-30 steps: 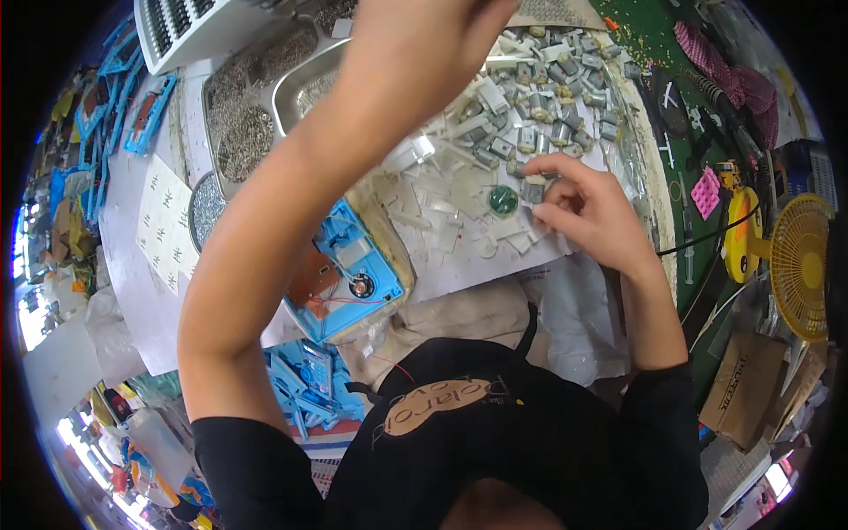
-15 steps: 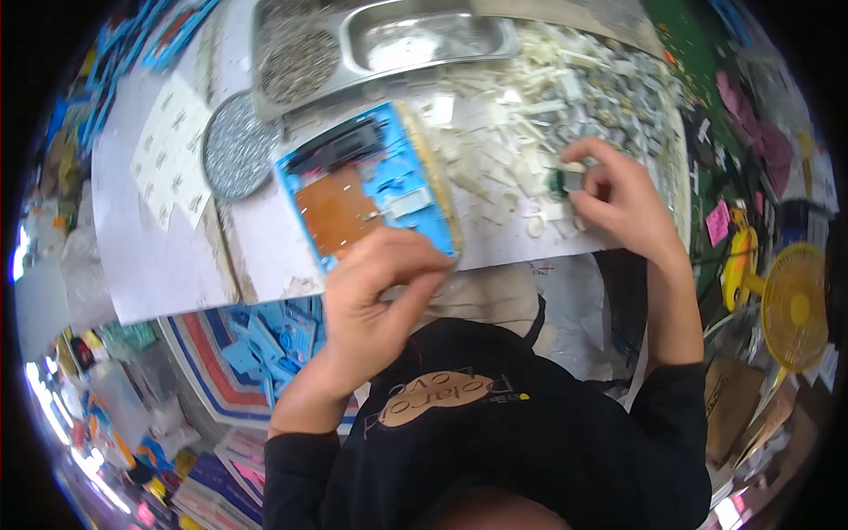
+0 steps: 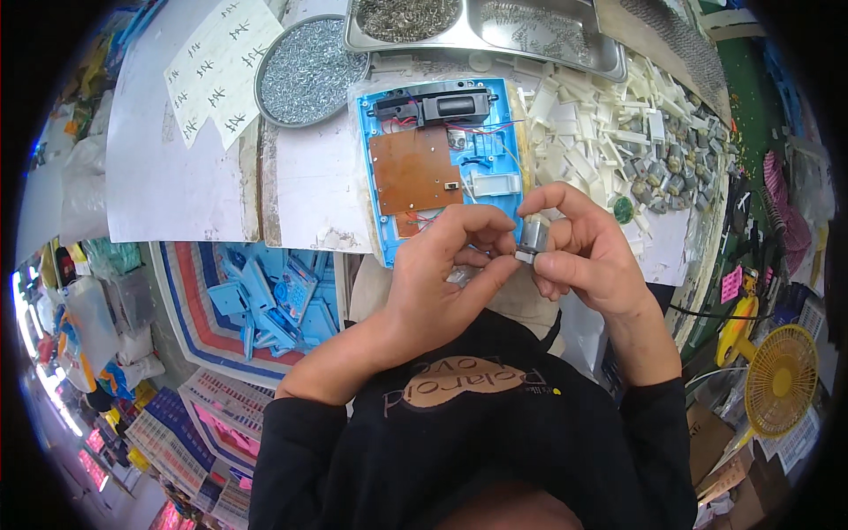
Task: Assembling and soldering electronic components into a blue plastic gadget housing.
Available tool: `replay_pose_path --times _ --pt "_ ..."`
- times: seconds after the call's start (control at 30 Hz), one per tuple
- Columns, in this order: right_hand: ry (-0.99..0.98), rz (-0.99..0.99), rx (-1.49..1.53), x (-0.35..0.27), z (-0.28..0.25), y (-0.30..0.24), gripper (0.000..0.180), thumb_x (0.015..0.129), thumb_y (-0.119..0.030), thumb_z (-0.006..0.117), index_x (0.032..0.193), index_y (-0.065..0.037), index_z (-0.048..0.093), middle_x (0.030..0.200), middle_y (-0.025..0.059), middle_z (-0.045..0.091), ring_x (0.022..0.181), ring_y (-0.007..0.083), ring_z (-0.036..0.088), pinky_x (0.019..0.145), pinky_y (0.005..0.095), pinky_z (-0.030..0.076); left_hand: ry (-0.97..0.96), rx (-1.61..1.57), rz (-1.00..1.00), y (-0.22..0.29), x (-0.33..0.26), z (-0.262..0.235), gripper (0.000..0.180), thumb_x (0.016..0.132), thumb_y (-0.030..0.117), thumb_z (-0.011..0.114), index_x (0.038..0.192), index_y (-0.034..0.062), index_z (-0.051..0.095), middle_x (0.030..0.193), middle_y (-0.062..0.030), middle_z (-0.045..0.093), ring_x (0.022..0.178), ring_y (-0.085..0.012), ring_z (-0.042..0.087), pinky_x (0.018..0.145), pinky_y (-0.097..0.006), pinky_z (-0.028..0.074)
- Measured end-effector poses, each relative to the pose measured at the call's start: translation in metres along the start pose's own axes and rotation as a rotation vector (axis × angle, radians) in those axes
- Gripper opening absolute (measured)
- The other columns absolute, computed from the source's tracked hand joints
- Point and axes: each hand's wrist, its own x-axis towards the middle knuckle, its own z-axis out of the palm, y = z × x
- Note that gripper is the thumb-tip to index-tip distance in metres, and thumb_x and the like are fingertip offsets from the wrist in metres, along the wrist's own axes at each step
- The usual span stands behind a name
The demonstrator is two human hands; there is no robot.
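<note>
Between the thumb and fingers of my right hand (image 3: 592, 252) is a small silver motor (image 3: 533, 235) with a pale end. My left hand (image 3: 446, 265) is closed beside it, its thumb and fingertips at the motor's near left side. Whether those fingers hold a wire or another small part is hidden. Just beyond my hands lies an open blue plastic casing (image 3: 515, 106) on the table. Inside it are a brown circuit board (image 3: 411, 168), a black part (image 3: 455, 107) along the far edge, thin wires, and a white plastic holder (image 3: 495, 184) near my left fingers.
White plastic parts (image 3: 570, 115) and grey motors (image 3: 676, 168) are heaped at right, near a green disc (image 3: 623, 209). A round tray of screws (image 3: 314, 71) and a metal tray (image 3: 548, 55) stand at back. Blue casings (image 3: 283, 296) fill a striped bag below left.
My right hand has brought the motor from the heap leftward to my left hand. My left hand has shifted right to meet it. The whole view has shifted too.
</note>
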Motion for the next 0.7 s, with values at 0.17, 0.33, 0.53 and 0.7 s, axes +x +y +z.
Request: replay_pose_path --times 0.17,0.33,0.53,0.7 --pt "0.096 -0.098 -0.272 -0.002 0.007 0.002 0.044 0.089 -0.009 0.072 0.128 -0.005 0.051 0.069 -0.0003 0.061 0.062 0.0064 0.057 0.058 0.0216 0.045 0.016 -0.002 0.015 0.000 0.000 -0.001 0.034 0.088 -0.009 0.069 0.117 -0.0002 0.053 0.106 -0.0086 0.064 0.098 -0.0121 0.065 0.082 -0.026 0.057" --pt "0.248 -0.387 -0.722 -0.004 0.013 -0.002 0.047 0.083 -0.012 0.079 0.123 -0.005 0.055 0.068 0.0003 0.058 0.059 0.0069 0.054 0.055 0.0232 0.043 0.097 0.361 0.424 -0.008 0.007 -0.006 0.029 0.080 -0.007 0.075 0.104 0.0012 0.061 0.094 -0.0119 0.070 0.082 -0.0226 0.071 0.073 -0.032 0.057" --pt "0.182 -0.500 -0.977 -0.004 0.011 -0.013 0.035 0.075 -0.008 0.083 0.106 -0.007 0.066 0.070 0.0035 0.059 0.057 0.0144 0.056 0.054 0.0280 0.045 0.104 0.435 0.548 -0.004 0.009 -0.010 0.026 0.076 -0.009 0.075 0.095 0.0016 0.062 0.093 -0.0132 0.072 0.080 -0.0271 0.071 0.072 -0.034 0.055" --pt "0.099 -0.965 -1.107 0.008 0.005 -0.002 0.038 0.068 -0.005 0.082 0.103 -0.008 0.067 0.082 0.0060 0.062 0.066 0.0243 0.060 0.056 0.0335 0.048 0.064 0.284 0.387 0.000 0.009 -0.013 0.022 0.077 -0.008 0.073 0.093 0.0021 0.062 0.095 -0.0133 0.071 0.085 -0.0259 0.069 0.073 -0.033 0.055"
